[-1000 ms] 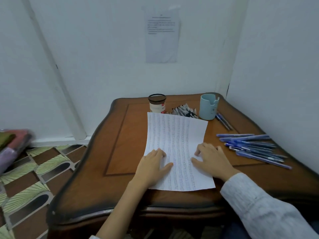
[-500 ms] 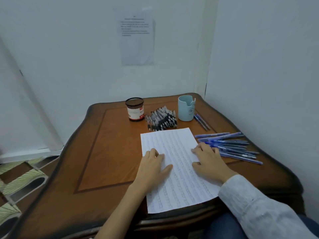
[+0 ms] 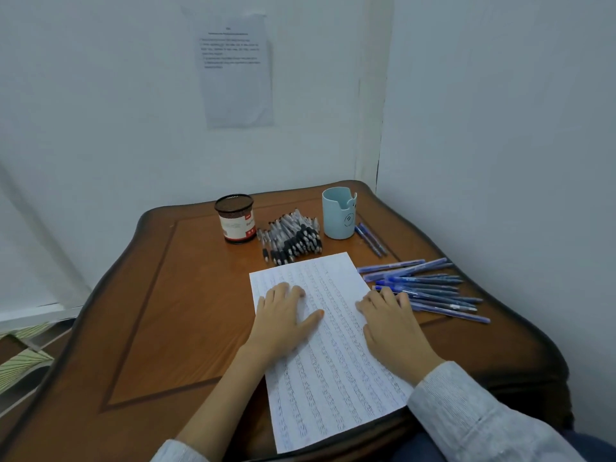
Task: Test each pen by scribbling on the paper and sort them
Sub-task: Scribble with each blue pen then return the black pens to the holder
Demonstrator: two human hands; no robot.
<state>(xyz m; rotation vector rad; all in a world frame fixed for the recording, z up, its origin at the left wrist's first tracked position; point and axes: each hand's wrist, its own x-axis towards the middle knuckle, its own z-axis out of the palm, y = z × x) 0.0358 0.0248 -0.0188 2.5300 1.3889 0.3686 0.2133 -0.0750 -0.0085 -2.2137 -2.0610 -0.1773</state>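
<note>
Since a second ago the paper (image 3: 333, 355) has slid toward me and turned a little. Its near corner now hangs over the near edge of the table (image 3: 166, 311), and its far edge has come clear of the heap of black-grip pens (image 3: 293, 241). I have both hands on the sheet. My left hand (image 3: 283, 323) lies flat near its left edge with the fingers spread and straight. My right hand (image 3: 393, 328) lies flat at its right edge with the fingers relaxed. Neither hand holds a pen.

What matters for the next reach is the fan of blue pens (image 3: 430, 288) just beyond the sheet's right edge. They lie directly to the right of my right fingertips. Their long axes run across the table toward its right edge, and their near ends point back at my knuckles. My right hand is plainly the nearer one, so a short sideways slide should put thumb and forefinger across a barrel. At this resolution I cannot tell whether my little finger already touches the closest pen.

The black-grip heap sits past the sheet's far edge, with barrels running roughly far to near. I judge it a longer stretch for either hand.

The heap lies between a dark mesh pen cup (image 3: 235, 223) on its left and a pale blue pen holder (image 3: 338, 218) on its right, both toward the far edge. Two more blue pens (image 3: 371, 240) lie just right of the holder. A printed notice (image 3: 236, 71) is stuck on the wall behind.
</note>
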